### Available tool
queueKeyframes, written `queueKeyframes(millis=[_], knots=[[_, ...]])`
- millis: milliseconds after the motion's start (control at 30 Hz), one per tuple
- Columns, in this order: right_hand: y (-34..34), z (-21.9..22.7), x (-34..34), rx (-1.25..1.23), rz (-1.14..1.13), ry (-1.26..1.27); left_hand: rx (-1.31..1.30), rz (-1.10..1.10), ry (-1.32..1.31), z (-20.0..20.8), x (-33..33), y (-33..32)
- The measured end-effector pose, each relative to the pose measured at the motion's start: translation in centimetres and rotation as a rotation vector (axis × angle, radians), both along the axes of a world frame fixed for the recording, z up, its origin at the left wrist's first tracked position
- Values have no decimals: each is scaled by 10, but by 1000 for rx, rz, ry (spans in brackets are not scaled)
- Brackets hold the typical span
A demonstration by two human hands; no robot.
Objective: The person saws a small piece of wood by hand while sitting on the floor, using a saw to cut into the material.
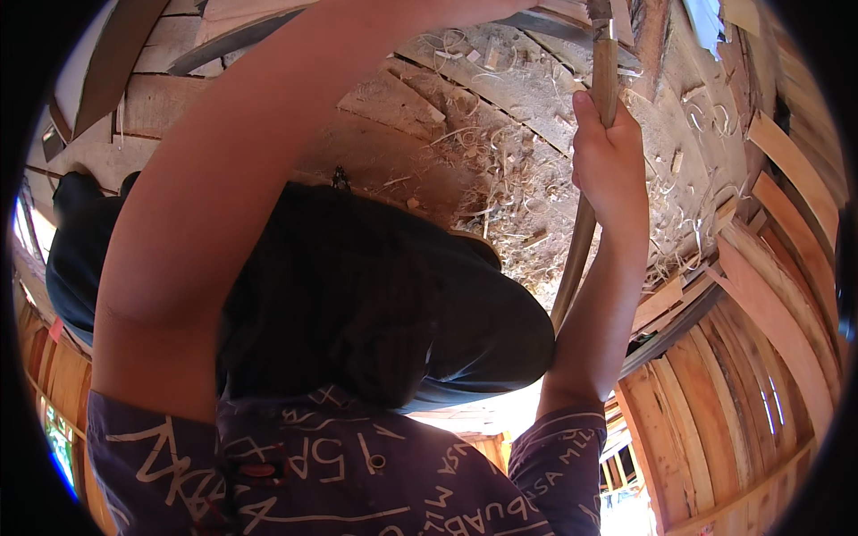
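Observation:
My right hand (610, 165) is wrapped round a long wooden handle (605, 76), with the thumb lying up along it. The handle runs down beside my right forearm toward my knee. At its upper end sits a shiny metal collar (609, 29), and the part beyond leaves the picture at the top edge. My left arm reaches across to the top edge, where only a little of my left hand (514, 5) shows; its fingers are cut off or hidden. Just below it lies a curved dark strip (237, 42), passing behind my left forearm.
Thin wood shavings (500, 170) and chips litter the plank floor (384, 107) before my bent legs (375, 295). Curved wooden pieces (786, 286) lean at the right, by a plank wall (697, 402). A brown board (116, 62) stands at the upper left.

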State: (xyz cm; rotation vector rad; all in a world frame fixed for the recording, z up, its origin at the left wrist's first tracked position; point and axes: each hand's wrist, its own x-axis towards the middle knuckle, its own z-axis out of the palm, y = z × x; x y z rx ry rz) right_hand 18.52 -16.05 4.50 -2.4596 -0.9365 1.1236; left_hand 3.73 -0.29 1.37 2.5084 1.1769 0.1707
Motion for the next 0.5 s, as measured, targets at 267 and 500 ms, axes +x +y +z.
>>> queueKeyframes(millis=[267,500], knots=[[0,-5,1,41,59,-51,213,7,-29,-14,16,-4],[1,12,-2,18,56,-21,-7,-67,87,-4,18,8]])
